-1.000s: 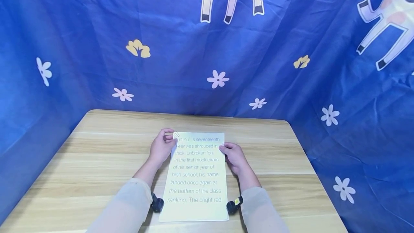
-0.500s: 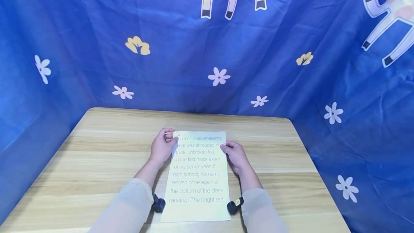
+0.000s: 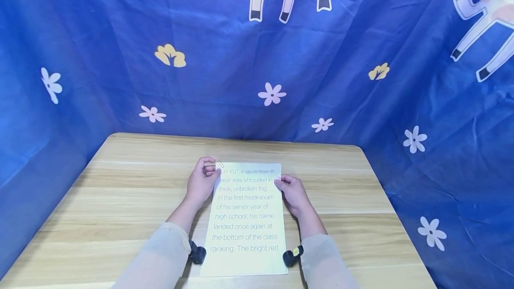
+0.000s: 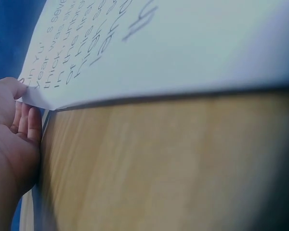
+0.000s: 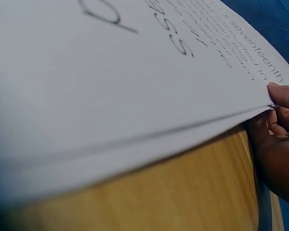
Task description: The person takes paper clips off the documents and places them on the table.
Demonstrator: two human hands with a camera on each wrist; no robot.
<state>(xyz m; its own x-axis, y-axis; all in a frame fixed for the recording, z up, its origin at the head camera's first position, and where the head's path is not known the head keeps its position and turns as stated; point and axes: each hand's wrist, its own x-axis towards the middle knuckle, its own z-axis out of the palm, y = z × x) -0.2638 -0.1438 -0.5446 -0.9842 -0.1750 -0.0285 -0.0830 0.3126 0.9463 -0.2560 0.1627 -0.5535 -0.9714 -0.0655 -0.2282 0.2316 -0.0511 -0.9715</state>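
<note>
In the head view, printed sheets of paper (image 3: 246, 262) are held up over the table, lines of large English text facing me. A paper clip (image 3: 220, 164) sits at their top left corner. My left hand (image 3: 201, 184) pinches the left edge just below that clip, thumb in front and fingers behind. On the other side, my right hand (image 3: 294, 194) pinches the right edge near the top. The right wrist view shows the paper (image 5: 111, 82) as layered sheets, gripped between thumb and fingers. In the left wrist view, the thumb lies over the paper's corner (image 4: 41, 98).
A light wood-grain table (image 3: 120, 200) lies under the paper. Blue cloth (image 3: 225, 79) printed with flowers and animals hangs behind it and at both sides. Black wrist cameras (image 3: 197, 253) sit close to the paper's lower edges.
The head view has tilted slightly, so the background sits a little higher. Both hands keep the same hold on the paper, with hardly any movement.
</note>
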